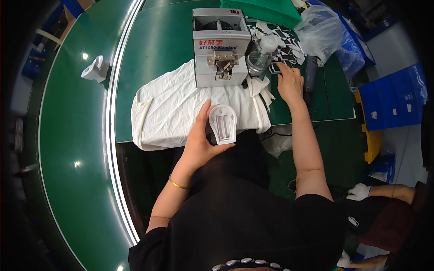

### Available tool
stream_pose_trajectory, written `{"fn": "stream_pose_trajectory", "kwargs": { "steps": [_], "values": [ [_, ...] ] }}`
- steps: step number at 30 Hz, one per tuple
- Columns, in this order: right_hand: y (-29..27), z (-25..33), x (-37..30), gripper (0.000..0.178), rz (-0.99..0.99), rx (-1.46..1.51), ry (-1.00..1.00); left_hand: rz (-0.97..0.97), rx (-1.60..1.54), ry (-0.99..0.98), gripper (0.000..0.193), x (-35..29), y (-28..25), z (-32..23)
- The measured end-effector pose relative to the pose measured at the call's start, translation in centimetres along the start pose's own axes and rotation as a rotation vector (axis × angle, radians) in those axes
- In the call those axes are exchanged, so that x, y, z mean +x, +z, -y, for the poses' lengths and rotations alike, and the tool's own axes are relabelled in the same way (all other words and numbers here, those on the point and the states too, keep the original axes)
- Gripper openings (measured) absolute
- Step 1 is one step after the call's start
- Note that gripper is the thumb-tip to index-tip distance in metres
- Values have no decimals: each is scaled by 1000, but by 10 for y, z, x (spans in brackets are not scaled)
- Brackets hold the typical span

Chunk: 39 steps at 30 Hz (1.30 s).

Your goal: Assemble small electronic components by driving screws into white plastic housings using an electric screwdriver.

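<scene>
My left hand (199, 140) is closed around the edge of a white plastic housing (223, 125), thumb below and fingers along its left side. The housing is rounded at the top and narrower below, with an open battery compartment facing up. My right hand (290, 82) is stretched forward to the right of the machine, its fingers apart. Its fingertips are at a small dark rectangular piece with a pale edge (274, 68), at the near side of a pile of black and white pieces (289, 47). Whether they touch that piece is hard to tell.
A grey machine (221, 49) stands on a white cloth (169, 106). Beside it are a clear pump bottle (261, 57) and a dark corded tool (310, 74). A white part (96, 70) lies on the green belt at left. Another person's gloved hand (359, 192) appears at lower right.
</scene>
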State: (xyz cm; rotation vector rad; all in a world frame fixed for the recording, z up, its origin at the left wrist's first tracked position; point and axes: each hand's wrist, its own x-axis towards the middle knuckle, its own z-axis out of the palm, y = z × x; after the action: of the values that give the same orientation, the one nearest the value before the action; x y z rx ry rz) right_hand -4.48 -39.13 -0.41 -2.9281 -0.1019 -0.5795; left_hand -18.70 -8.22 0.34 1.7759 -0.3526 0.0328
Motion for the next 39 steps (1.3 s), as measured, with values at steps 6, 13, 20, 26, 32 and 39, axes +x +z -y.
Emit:
{"fn": "stream_pose_trajectory", "kwargs": {
  "steps": [6,13,20,26,32,39],
  "values": [
    [7,2,0,23,-132,-32,-40,4,30,39,117,2,-2,1],
    [8,-6,-3,24,-98,75,-4,11,-31,19,115,3,-3,2],
    [6,-8,-10,25,-79,118,35,12,-18,13,115,2,-3,3],
    [-17,-1,-11,23,-325,404,174,4,-21,30,115,3,-2,5],
    [-79,67,-31,24,-134,1141,199,-8,-33,51,115,4,-1,7],
    [-91,119,-47,24,568,1371,116,0,-79,17,115,3,0,11]
  ]
}}
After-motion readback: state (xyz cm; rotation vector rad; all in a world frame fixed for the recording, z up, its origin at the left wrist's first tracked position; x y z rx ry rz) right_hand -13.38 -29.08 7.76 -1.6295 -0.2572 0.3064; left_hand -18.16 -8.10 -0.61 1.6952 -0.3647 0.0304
